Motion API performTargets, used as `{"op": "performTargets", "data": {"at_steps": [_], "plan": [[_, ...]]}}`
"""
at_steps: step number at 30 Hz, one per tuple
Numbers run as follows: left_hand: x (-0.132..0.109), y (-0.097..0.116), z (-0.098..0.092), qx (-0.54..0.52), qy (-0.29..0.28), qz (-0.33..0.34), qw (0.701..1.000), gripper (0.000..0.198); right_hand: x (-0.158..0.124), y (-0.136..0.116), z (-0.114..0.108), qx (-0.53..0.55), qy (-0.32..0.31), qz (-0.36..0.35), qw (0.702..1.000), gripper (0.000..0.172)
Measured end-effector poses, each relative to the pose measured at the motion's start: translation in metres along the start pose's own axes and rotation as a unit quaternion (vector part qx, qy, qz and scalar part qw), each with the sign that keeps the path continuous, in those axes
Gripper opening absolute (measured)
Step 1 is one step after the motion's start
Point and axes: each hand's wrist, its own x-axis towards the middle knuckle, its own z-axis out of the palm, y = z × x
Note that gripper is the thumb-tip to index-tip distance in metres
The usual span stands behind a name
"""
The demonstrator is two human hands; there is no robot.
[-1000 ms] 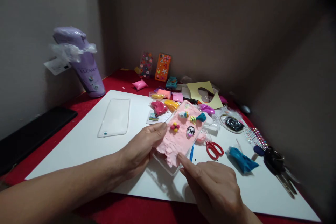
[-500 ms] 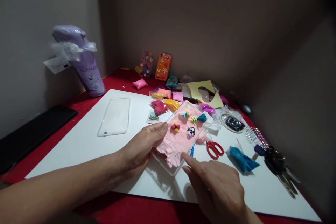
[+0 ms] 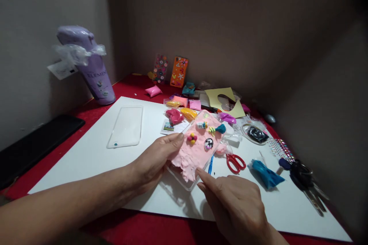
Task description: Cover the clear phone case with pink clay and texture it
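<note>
My left hand (image 3: pixel 153 160) grips the left edge of a clear phone case (image 3: pixel 195 149) covered in pink clay, held tilted just above a white board (image 3: pixel 92 153). Small clay decorations (image 3: pixel 208 130) sit on the pink layer: a red and yellow flower, a teal piece, a black and white piece. My right hand (image 3: pixel 234 203) is below and right of the case. Its index finger points out and touches the case's lower right edge, with the other fingers curled under.
A second clear phone case (image 3: pixel 126 127) lies on the board's left. Red scissors (image 3: pixel 235 162), a teal clay packet (image 3: pixel 266 175), keys (image 3: pixel 304 183), clay packets (image 3: pixel 179 114) and yellow paper (image 3: pixel 224 101) crowd the right. A purple bottle (image 3: pixel 87 67) stands back left on the red table.
My right index finger shifted slightly along the case's lower right edge. My left hand and the case stayed where they were.
</note>
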Motion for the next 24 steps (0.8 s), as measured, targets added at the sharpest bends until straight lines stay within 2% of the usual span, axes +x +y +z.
{"op": "performTargets", "data": {"at_steps": [14,24], "plan": [[0.0022,0.0007,-0.0002,0.022,0.001,-0.021,1.000,0.028,0.0009,-0.0002,-0.0004,-0.033,-0.041,-0.014,0.999,0.033],[0.0006,0.0013,0.0017,0.029,0.005,-0.025,0.999,0.027,-0.0003,-0.0010,-0.0023,-0.037,-0.044,-0.013,0.998,0.031]]}}
